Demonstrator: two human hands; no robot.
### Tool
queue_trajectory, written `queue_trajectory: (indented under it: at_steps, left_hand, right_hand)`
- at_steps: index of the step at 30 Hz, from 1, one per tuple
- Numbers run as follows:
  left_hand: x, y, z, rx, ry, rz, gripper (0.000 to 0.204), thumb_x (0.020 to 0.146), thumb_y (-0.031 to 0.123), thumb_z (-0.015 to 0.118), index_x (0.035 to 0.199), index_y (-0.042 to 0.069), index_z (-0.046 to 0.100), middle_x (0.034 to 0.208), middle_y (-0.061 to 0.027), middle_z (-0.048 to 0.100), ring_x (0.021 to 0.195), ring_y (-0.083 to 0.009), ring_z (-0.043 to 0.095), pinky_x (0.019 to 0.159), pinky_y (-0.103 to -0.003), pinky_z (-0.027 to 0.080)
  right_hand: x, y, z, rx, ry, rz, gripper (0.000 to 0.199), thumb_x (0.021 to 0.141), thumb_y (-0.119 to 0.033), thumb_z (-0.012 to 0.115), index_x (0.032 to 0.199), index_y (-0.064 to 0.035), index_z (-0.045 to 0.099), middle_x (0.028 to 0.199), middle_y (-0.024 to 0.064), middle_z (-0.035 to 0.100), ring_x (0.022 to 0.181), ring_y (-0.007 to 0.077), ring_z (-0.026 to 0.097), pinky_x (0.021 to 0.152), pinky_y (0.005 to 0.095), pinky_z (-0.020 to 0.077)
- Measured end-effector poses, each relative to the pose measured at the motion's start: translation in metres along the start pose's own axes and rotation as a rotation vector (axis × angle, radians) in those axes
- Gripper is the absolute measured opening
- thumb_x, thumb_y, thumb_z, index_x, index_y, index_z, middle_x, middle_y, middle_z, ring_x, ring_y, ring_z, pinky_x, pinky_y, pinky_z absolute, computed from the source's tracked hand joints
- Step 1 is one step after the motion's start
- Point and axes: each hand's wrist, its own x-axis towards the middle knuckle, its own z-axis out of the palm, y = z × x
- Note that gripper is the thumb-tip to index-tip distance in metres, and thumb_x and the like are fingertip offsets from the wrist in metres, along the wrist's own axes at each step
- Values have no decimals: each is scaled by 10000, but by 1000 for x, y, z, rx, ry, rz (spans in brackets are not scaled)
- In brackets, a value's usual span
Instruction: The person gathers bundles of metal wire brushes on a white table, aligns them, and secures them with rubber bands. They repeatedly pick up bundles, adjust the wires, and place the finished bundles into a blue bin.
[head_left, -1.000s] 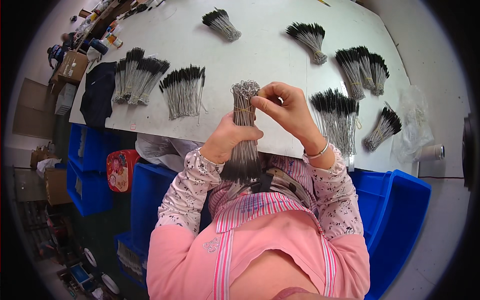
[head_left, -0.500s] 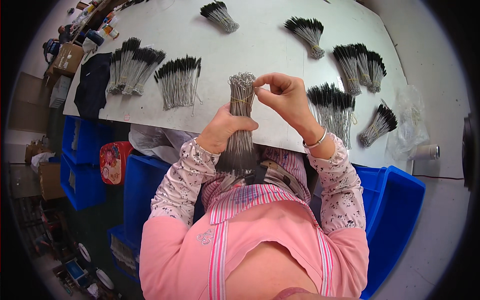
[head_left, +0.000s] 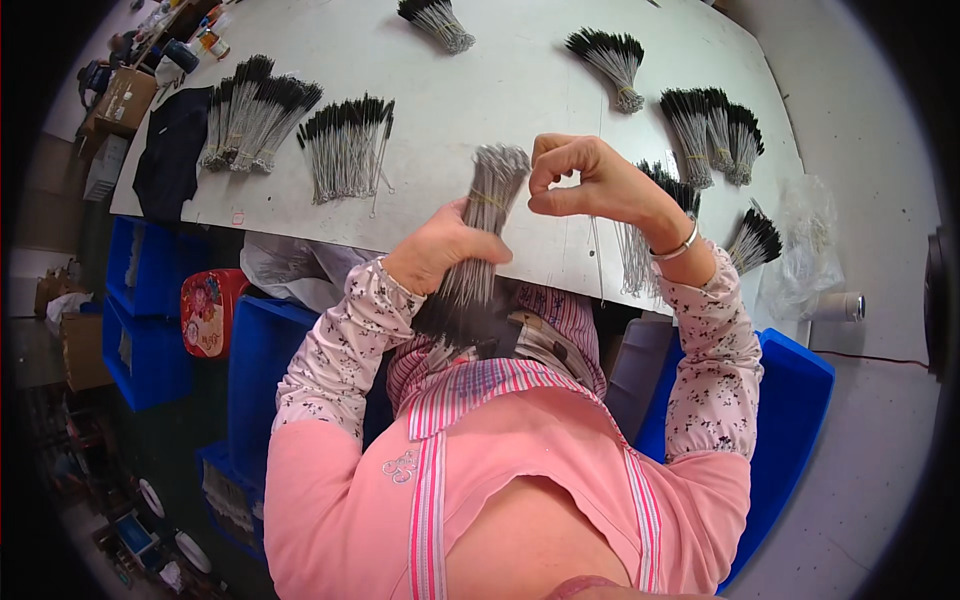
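My left hand (head_left: 445,248) grips a thick bundle of thin wire brushes (head_left: 492,185), its thumb across the front. The looped wire ends point up and lean right; a yellow band circles the wires below the loops. Their black bristles hang down over my lap, blurred by motion. Just right of the loops, apart from them, is my right hand (head_left: 600,182). Its thumb and forefinger are pinched together and the other fingers curled; whatever is between them is too small to make out. Behind the right wrist, a group of similar brushes (head_left: 637,255) lies on the table.
On the white table (head_left: 480,95) lie more brush bundles, including a left group (head_left: 240,120), a loose row (head_left: 345,150) and a right group (head_left: 712,135). Dark cloth (head_left: 172,155) lies at the left edge, a clear plastic bag (head_left: 808,235) at the right. Blue bins (head_left: 790,400) flank me.
My right hand has moved right, away from the bundle's looped top, its fingers now more curled. The bundle has tilted, its loops toward the right. The whole view has shifted slightly.
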Motion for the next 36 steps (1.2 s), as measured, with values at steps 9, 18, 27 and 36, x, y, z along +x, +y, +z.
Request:
queue_trajectory:
  at_steps: [9, 18, 27, 36]
  left_hand:
    - [0, 16, -6, 135, 57, 77, 420, 621, 19, 734, 992, 0, 539, 782, -44, 577, 674, -134, 572, 608, -275, 486]
    - [6, 8, -14, -118, 110, 156, 440, 691, -15, 681, 1074, 12, 466, 759, -54, 584, 636, -151, 582, 594, -279, 486]
    - [18, 5, 7, -447, 92, 524, 562, 742, -18, 632, 1244, 29, 384, 766, -55, 599, 668, -147, 590, 620, -272, 494]
    - [43, -5, 37, -463, 166, 603, 341, 736, -38, 638, 1049, 65, 551, 877, -24, 613, 766, -128, 619, 658, -254, 508]
  right_hand:
    - [1, 1, 2, -231, 199, 2, 239, 850, -184, 656, 732, 24, 646, 688, 50, 544, 587, 115, 494, 539, 247, 367]
    - [-11, -18, 18, -483, 205, -113, 205, 805, -251, 672, 714, -71, 634, 538, 41, 569, 474, 217, 529, 648, 378, 425]
    - [-16, -9, 40, 852, 134, -204, 286, 892, -203, 578, 1030, 41, 634, 1020, 166, 670, 1054, 261, 606, 1100, 421, 256]
    - [21, -6, 51, -53, 751, -445, 394, 795, 143, 493, 1135, -2, 629, 1010, 115, 688, 855, 181, 651, 821, 282, 490]
